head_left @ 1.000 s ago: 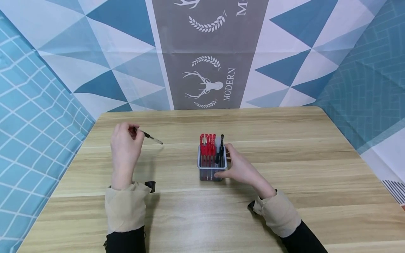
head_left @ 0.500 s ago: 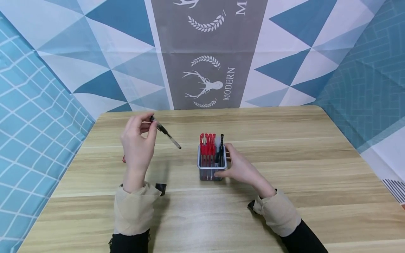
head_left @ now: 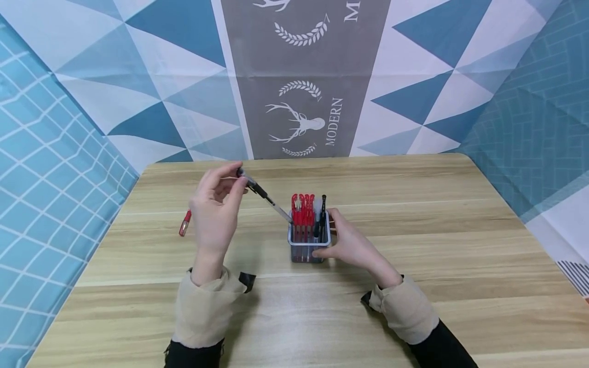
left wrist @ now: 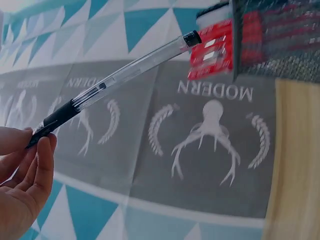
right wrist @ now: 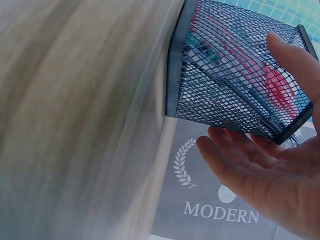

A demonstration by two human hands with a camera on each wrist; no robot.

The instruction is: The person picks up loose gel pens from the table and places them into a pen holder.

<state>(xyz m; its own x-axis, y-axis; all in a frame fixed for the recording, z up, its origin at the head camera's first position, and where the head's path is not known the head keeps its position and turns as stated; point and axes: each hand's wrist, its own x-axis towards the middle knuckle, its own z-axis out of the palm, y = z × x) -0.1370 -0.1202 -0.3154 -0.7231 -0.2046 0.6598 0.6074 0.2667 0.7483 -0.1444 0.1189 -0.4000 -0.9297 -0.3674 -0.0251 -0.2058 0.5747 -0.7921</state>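
My left hand [head_left: 215, 212] pinches a clear-barrelled black pen [head_left: 259, 190] near its cap end, between thumb and fingers. The pen slants down to the right, its far end at the left rim of a dark mesh pen holder [head_left: 306, 253]. In the left wrist view the black-tipped end of the pen appears close to the red pens [left wrist: 215, 52]. My right hand [head_left: 352, 246] holds the pen holder from its right side, thumb in front and fingers behind, as the mesh wall [right wrist: 225, 75] shows in the right wrist view. Several red pens and a black pen [head_left: 323, 210] stand in it.
A red pen [head_left: 185, 223] lies on the wooden table [head_left: 414, 204] left of my left hand, partly hidden behind it. A patterned cloth [head_left: 299, 66] hangs behind the table's back edge.
My left hand has moved right with the black pen, bringing its end to the pen holder. The red pen on the table has come into view. My right hand and the holder stay put.
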